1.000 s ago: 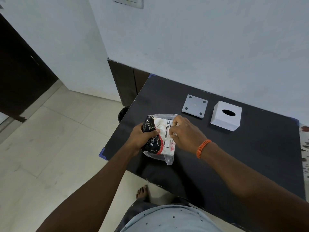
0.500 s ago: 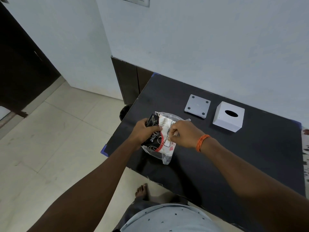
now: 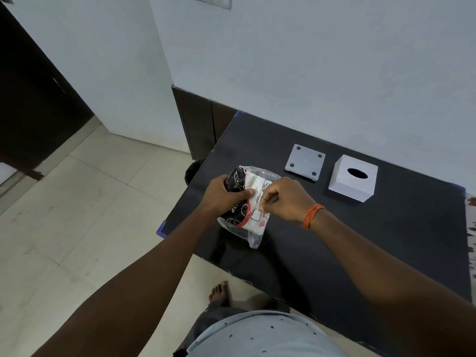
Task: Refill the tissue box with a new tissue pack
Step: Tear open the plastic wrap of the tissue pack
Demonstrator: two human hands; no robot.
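A tissue pack [image 3: 246, 212] in clear plastic with black, white and red print is held just above the black table's left part. My left hand [image 3: 222, 195] grips its dark left side. On the pack's white right face, my right hand [image 3: 284, 199] pinches the plastic wrap with thumb and fingertips. The white cube tissue box [image 3: 353, 177], oval slot facing up, stands at the back of the table, apart from both hands. Its flat grey square base plate [image 3: 305, 162] lies just left of the box.
The black table [image 3: 373, 240] stands against a pale wall. Its left edge drops to a tiled floor [image 3: 77, 215]. A dark bin [image 3: 192, 171] sits on the floor by the table's left side. My bare foot [image 3: 219, 292] shows below the near edge.
Both hands have kept the pack between them and lifted it slightly toward the back of the table. My right fingers shifted down its white face. The box and plate stayed put.
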